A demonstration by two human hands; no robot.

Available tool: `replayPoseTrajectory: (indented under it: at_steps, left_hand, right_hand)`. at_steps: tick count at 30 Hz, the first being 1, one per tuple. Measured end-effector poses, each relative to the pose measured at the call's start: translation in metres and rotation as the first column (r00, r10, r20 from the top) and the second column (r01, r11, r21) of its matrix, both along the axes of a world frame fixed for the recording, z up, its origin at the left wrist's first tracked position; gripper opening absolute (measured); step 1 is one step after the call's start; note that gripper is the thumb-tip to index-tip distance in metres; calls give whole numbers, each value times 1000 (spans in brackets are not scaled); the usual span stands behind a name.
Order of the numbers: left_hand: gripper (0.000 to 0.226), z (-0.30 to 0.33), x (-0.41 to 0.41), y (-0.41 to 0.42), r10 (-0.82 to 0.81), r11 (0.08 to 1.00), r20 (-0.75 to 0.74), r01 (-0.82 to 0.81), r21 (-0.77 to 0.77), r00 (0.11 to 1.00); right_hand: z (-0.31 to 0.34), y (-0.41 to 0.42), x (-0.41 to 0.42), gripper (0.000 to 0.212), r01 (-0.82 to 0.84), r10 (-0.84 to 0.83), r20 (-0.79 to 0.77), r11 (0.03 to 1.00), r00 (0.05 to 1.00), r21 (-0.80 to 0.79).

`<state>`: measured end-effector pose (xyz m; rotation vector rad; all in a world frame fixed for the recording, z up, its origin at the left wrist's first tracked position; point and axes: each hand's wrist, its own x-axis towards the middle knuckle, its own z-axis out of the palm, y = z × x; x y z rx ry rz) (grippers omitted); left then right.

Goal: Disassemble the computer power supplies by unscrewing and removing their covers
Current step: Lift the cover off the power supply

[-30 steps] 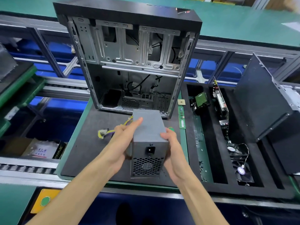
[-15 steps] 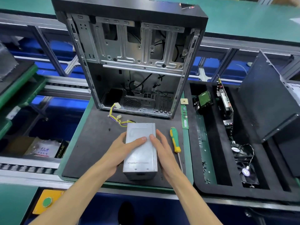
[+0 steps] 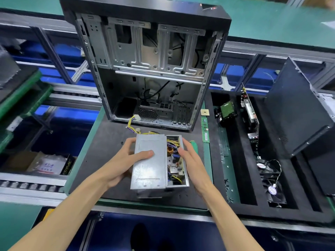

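Just in front of the open steel computer case (image 3: 145,69), the boxy grey power supply (image 3: 178,165) lies on black foam. Left hand (image 3: 125,162) grips its smooth sheet-metal cover (image 3: 149,163), slid aside; right hand (image 3: 192,160) clasps the exposed side.

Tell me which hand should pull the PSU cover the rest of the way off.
Left, probably. The left hand already grips the cover, thumb on top, and the cover sits offset toward that side. The right hand braces the exposed housing and can hold it steady.
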<state>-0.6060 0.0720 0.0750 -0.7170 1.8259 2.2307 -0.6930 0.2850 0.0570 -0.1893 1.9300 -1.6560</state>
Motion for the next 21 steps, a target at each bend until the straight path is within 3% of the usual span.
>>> replayPoseTrajectory:
  at_steps: [7,13,21]
  left_hand:
    - [72,2,12,-12,-24,1000,-3,24,1,1000]
    - [70,20,8,-16,-109,994,-2,109,19,994]
    - [60,39,-3,1,-106,992,40,108,-59,994]
  right_hand:
    - [2,5,1,34,15,-10,-65,998,998,67]
    - [5,20,-2,47,59,-56,-73,997,996,45]
    - [4,28,-1,41,97,-95,-71,995,993,26]
